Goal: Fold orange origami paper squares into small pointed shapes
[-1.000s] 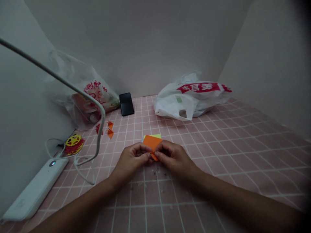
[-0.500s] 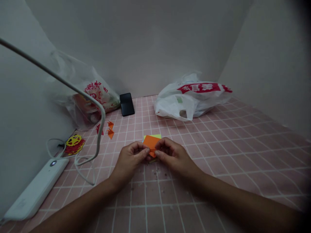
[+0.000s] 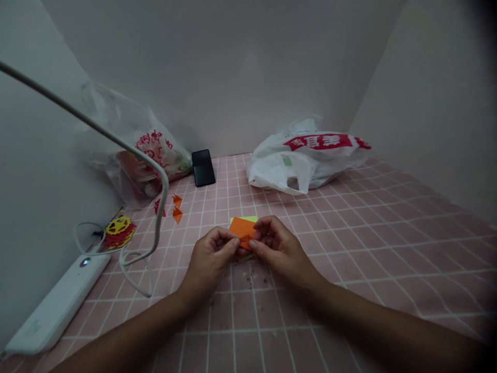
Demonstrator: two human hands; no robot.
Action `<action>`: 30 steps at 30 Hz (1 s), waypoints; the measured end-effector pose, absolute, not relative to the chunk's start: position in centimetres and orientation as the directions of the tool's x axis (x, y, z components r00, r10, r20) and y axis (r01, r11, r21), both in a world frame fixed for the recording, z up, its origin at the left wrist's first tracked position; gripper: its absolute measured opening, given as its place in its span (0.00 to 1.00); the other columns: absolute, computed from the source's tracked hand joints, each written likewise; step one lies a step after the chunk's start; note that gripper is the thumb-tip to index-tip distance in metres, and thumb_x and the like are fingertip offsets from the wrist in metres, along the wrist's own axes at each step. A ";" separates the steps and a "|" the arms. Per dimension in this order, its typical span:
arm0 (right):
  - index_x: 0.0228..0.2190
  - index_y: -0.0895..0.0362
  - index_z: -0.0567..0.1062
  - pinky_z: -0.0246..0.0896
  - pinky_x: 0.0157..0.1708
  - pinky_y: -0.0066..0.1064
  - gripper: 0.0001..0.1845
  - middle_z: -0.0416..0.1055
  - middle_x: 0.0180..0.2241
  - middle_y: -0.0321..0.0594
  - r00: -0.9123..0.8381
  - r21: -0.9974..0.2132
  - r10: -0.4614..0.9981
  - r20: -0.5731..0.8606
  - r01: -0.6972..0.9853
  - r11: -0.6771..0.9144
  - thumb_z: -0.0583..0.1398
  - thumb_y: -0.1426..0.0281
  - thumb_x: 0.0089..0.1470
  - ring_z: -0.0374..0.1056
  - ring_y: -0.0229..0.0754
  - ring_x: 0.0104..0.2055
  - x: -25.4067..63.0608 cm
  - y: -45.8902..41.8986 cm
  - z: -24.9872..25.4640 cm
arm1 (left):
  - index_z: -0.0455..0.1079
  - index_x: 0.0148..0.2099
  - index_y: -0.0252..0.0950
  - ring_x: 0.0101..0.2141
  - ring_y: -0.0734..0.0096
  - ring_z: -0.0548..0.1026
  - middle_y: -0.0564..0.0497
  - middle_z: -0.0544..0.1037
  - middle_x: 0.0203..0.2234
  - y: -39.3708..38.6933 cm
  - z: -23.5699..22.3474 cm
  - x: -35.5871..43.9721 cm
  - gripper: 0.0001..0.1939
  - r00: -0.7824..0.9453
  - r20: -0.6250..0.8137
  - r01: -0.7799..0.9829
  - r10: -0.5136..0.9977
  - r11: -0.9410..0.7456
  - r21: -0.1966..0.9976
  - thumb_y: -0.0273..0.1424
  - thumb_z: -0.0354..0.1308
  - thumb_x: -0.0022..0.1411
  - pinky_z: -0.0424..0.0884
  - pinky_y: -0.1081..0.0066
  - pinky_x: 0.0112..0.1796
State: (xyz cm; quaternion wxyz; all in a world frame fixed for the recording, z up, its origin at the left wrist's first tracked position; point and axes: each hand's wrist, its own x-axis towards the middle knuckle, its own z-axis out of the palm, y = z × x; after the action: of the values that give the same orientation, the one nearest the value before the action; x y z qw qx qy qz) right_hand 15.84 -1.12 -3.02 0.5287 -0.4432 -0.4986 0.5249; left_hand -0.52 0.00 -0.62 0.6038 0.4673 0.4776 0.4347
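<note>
Between my two hands is a small sheet of orange origami paper (image 3: 242, 227), with a folded part along its near edge. My left hand (image 3: 215, 254) pinches its left near edge between thumb and fingers. On the other side, the thumb and curled fingers of my right hand (image 3: 278, 247) grip the near right edge. Under and behind the orange sheet shows yellow paper (image 3: 250, 218), mostly covered. Farther left on the tablecloth lie two orange folded paper cranes (image 3: 177, 213) and a red folded paper piece (image 3: 157, 207), partly behind a cable.
A white cable (image 3: 161, 191) arches across the left side, above a white power bank (image 3: 58, 305). Red and yellow cutouts (image 3: 119, 230) lie near it. At the back are a clear plastic bag (image 3: 135, 155), a black phone (image 3: 203, 168) and a white plastic bag (image 3: 306, 160).
My right hand's fingers have lifted and shifted slightly at the right edge of the orange paper. The near folded part looks more spread out. My left hand has barely moved.
</note>
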 end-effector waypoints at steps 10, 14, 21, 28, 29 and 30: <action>0.26 0.57 0.70 0.51 0.19 0.25 0.11 0.67 0.17 0.31 -0.206 -0.951 0.954 -0.217 -0.175 -0.254 0.63 0.63 0.50 0.60 0.32 0.18 15.7 -1.5 -2.2 | 0.68 0.31 0.34 0.27 0.75 0.78 0.53 0.80 0.24 -0.3 -0.8 -0.4 0.13 0.190 -0.181 -0.117 0.965 0.205 0.972 0.36 0.69 0.53 0.74 0.73 0.33; 0.24 0.57 0.70 0.52 0.20 0.25 0.11 0.68 0.16 0.31 -0.197 -0.945 0.961 -0.196 -0.225 -0.238 0.64 0.63 0.49 0.60 0.31 0.18 15.7 -1.4 -2.3 | 0.68 0.31 0.34 0.27 0.74 0.78 0.52 0.80 0.24 -0.3 -0.9 -0.4 0.13 0.214 -0.224 -0.090 0.951 0.248 0.965 0.34 0.69 0.52 0.74 0.72 0.34; 0.21 0.56 0.69 0.49 0.19 0.25 0.10 0.67 0.14 0.30 -0.191 -0.946 0.963 -0.192 -0.224 -0.233 0.63 0.67 0.48 0.58 0.31 0.16 15.8 -1.4 -2.3 | 0.67 0.35 0.34 0.25 0.76 0.77 0.56 0.78 0.24 -0.5 -1.0 -0.2 0.15 0.247 -0.277 -0.090 0.929 0.306 0.948 0.32 0.70 0.49 0.73 0.75 0.31; 0.23 0.56 0.69 0.52 0.19 0.26 0.11 0.68 0.17 0.31 -0.212 -0.946 0.960 -0.183 -0.227 -0.230 0.64 0.64 0.50 0.60 0.32 0.18 15.6 -1.6 -2.0 | 0.69 0.33 0.33 0.24 0.76 0.77 0.53 0.79 0.24 -0.4 -0.7 -0.3 0.14 0.230 -0.283 -0.078 0.931 0.307 0.948 0.35 0.69 0.51 0.75 0.72 0.31; 0.23 0.56 0.70 0.52 0.19 0.26 0.11 0.68 0.17 0.31 -0.216 -0.945 0.960 -0.180 -0.232 -0.229 0.64 0.64 0.49 0.60 0.32 0.18 15.6 -1.6 -1.9 | 0.69 0.32 0.34 0.24 0.76 0.76 0.53 0.79 0.24 -0.4 -0.7 -0.3 0.14 0.223 -0.285 -0.077 0.932 0.308 0.948 0.35 0.69 0.51 0.75 0.73 0.31; 0.23 0.56 0.70 0.52 0.19 0.26 0.11 0.68 0.18 0.31 -0.219 -0.946 0.960 -0.176 -0.234 -0.226 0.64 0.64 0.49 0.60 0.32 0.18 15.6 -1.6 -1.9 | 0.68 0.32 0.34 0.24 0.76 0.76 0.54 0.78 0.24 -0.4 -0.6 -0.3 0.14 0.217 -0.288 -0.074 0.933 0.309 0.948 0.35 0.69 0.51 0.75 0.73 0.31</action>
State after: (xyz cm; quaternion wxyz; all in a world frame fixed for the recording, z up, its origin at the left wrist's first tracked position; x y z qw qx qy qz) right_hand 15.55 -1.64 -1.90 0.4552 -0.4283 -0.4239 0.6555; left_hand -0.30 -0.39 -0.59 0.6446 0.4391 0.4891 0.3905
